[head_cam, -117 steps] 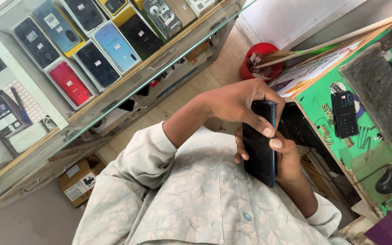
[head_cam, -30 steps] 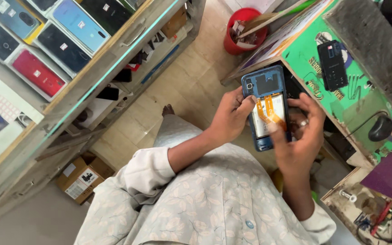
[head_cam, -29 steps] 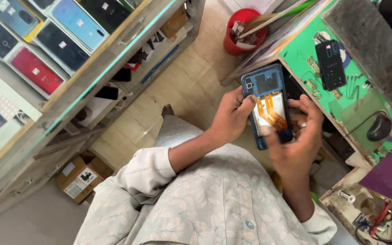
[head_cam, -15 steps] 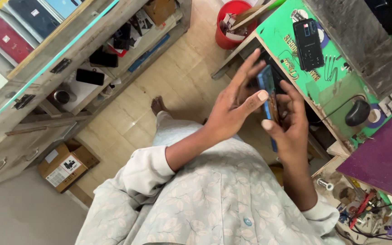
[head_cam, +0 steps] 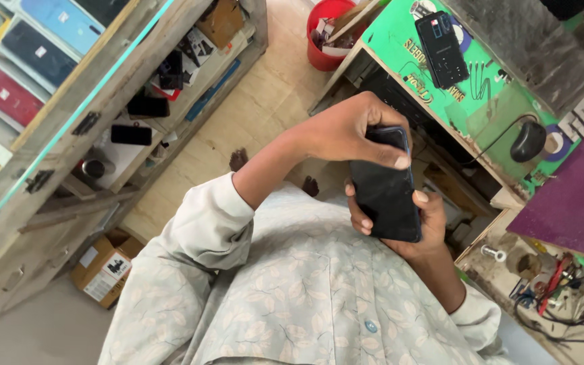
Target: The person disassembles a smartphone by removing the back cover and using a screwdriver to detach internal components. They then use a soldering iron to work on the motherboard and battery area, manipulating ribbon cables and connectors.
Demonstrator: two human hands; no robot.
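The smartphone [head_cam: 386, 192], a second ago open-backed, now shows its dark face, left hand [head_cam: 343, 132] pinching its top, right hand [head_cam: 414, 226] cupping below

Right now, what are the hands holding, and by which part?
Both hold one dark smartphone. The right hand cradles its lower end from behind, fingers wrapping both long edges. The left hand grips the top end from above, thumb on the face.

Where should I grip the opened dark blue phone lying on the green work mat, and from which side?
Take the opened dark blue phone across its two long edges, coming down from above. It lies flat on the green work mat with bare mat along both sides, so fingers could likely reach either edge. The black mouse sits well clear.
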